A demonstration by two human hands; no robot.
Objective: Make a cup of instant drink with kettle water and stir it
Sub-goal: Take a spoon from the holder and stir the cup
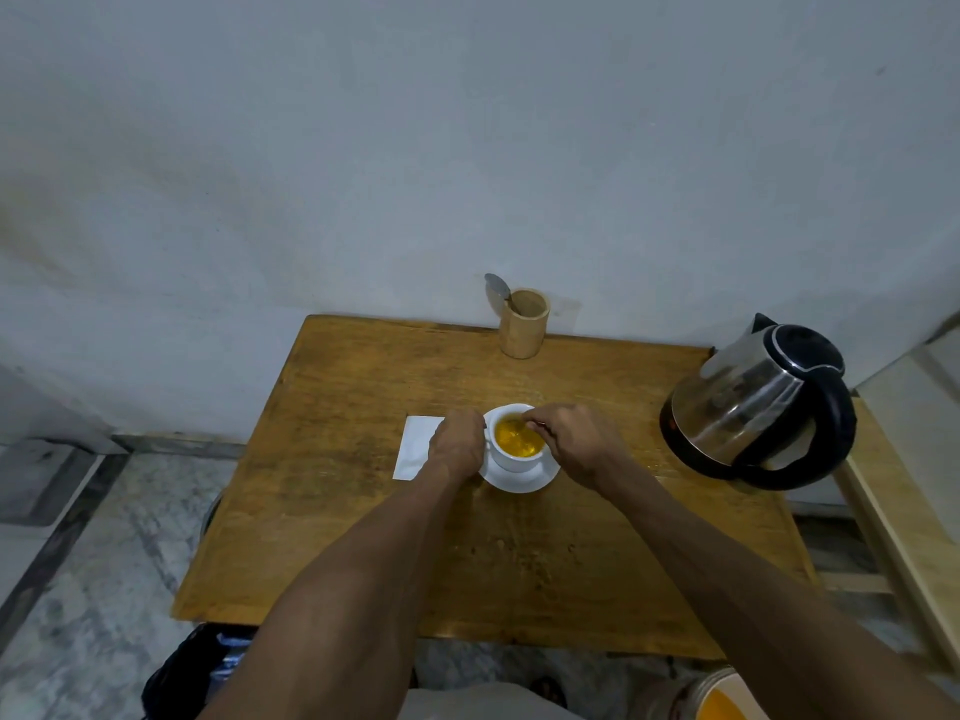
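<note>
White ceramic cup (511,452) of yellow drink is sitting on its white saucer (519,480) mid-table, left hand (457,446) gripping its side, right hand (576,441) pinching something small, possibly a stirrer, over it; brisk stirring is risking slop.

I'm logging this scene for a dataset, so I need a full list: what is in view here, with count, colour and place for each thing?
table: one, brown wood, centre, against the wall
cup: one, white, holding yellow-orange drink, on the saucer mid-table
saucer: one, white, under the cup
sachet: one, white, flat on the table, left of the cup, partly under the left hand
kettle: one, steel with black lid, handle and base, right edge of the table
holder: one, light wood, back edge of the table
spoon: one, metal, standing in the holder
wall: pale grey, behind the table
floor: grey marble, left and below
left hand: one, at the cup's left side
right hand: one, fingers pinched over the cup's rim; what they hold is too small to tell
</note>
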